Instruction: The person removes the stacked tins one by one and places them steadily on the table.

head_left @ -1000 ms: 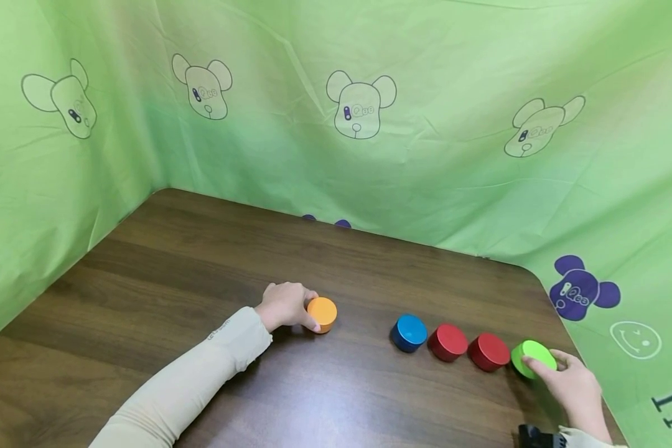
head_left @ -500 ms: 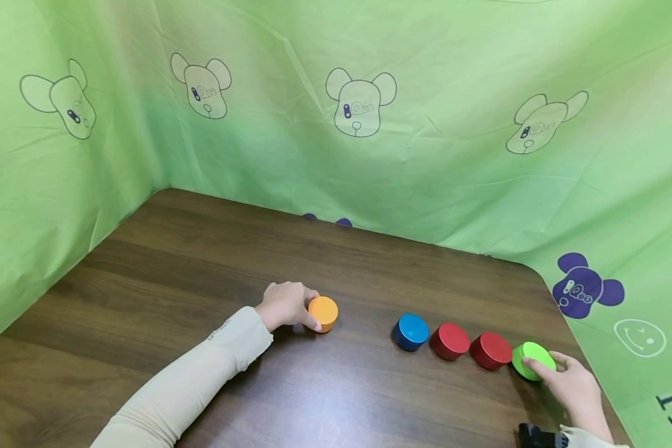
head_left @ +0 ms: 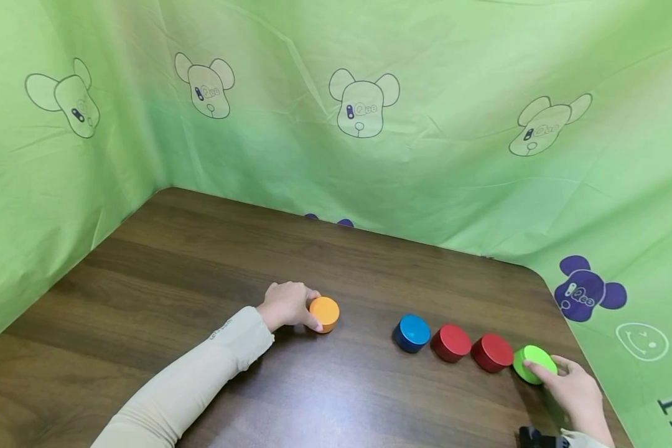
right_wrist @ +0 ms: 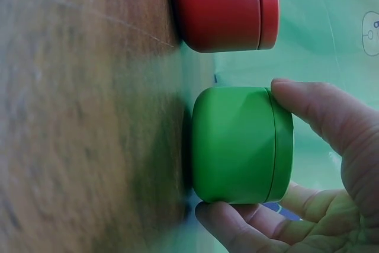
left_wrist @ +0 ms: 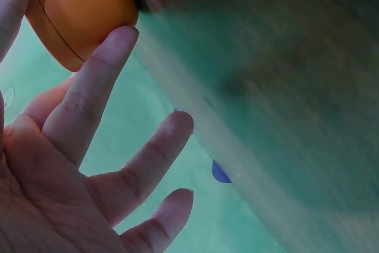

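Note:
In the head view my left hand (head_left: 287, 303) pinches a round orange tin (head_left: 325, 313) between thumb and fingers near the middle of the table. The left wrist view shows the tin's lid seam, one fingertip on its side and the other fingers (left_wrist: 151, 158) spread away from it. Far to the right, my right hand (head_left: 575, 391) holds a round green tin (head_left: 534, 364) by its sides. In the right wrist view the thumb lies at the green tin's lid (right_wrist: 283, 146) and a finger presses the opposite side, low near the tabletop.
A blue tin (head_left: 412, 333) and two red tins, one (head_left: 451, 343) beside the other (head_left: 492, 352), stand in a row left of the green one. The brown wooden table (head_left: 213, 249) meets a green printed cloth (head_left: 280, 155) at its back and sides. A black strap (head_left: 537, 437) shows at the right wrist.
The head view has shifted slightly. Both hands keep their hold on the orange and green tins, with hardly any visible movement.

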`<state>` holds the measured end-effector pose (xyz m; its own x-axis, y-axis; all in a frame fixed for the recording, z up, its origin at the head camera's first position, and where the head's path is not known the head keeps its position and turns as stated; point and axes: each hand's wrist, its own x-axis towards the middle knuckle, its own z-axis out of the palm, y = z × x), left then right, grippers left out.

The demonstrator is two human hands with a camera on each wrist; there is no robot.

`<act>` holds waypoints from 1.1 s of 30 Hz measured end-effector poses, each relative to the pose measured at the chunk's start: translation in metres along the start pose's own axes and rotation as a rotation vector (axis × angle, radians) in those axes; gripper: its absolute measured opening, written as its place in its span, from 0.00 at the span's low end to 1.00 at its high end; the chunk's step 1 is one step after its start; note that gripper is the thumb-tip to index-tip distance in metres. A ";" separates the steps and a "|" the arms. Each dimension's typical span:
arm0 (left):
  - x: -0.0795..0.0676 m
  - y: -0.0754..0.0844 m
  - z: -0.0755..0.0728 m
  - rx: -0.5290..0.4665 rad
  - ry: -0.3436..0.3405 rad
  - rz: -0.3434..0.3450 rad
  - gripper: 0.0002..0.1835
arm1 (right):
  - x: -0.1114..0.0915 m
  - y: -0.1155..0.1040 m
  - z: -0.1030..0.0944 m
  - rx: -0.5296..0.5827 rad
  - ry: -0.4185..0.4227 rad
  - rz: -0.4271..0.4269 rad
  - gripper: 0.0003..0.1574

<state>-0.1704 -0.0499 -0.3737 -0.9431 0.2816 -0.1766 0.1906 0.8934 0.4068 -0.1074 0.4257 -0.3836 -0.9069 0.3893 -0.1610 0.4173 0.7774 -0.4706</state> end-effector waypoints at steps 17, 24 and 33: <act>0.001 0.000 0.000 -0.002 0.002 -0.012 0.35 | 0.000 -0.001 0.000 -0.001 -0.016 0.002 0.52; 0.001 0.003 0.002 0.011 0.015 0.014 0.34 | -0.002 0.001 -0.001 0.014 -0.016 0.012 0.53; 0.003 0.012 0.002 -0.002 0.029 0.025 0.36 | -0.001 0.000 -0.001 0.003 -0.034 -0.005 0.53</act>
<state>-0.1703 -0.0378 -0.3712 -0.9456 0.2935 -0.1402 0.2137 0.8855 0.4126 -0.1065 0.4257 -0.3824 -0.9103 0.3688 -0.1880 0.4130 0.7779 -0.4736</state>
